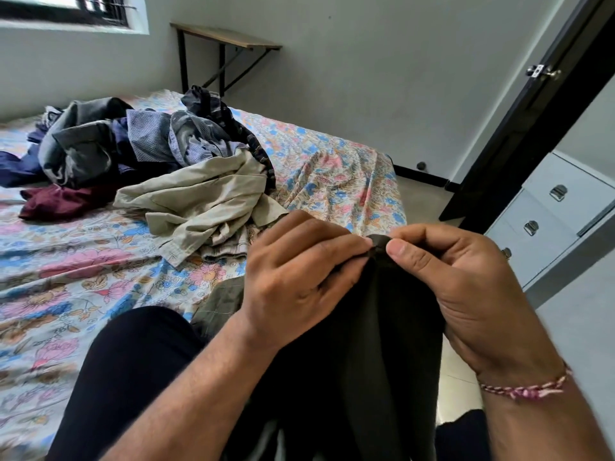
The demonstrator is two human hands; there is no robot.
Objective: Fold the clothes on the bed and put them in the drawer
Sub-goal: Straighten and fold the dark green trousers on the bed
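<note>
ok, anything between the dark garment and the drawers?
Nothing visible. Both hands, left and right, pinch the dark garment; only bare floor lies before the drawers, all of which look shut.

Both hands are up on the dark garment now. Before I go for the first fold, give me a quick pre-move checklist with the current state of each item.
1. Left hand pinches the top edge of the dark garment: ok.
2. Right hand pinches the same edge, beside the left: ok.
3. Garment hanging flat and untwisted: cannot tell, its lower part runs out of view.
4. Bare stretch of the bed to lay it on, left of the hands: ok.
5. Beige garment and the pile of clothes lie apart from the held one: ok.
6. Drawer unit open to take it: not ok, the drawers in view look closed.
</note>
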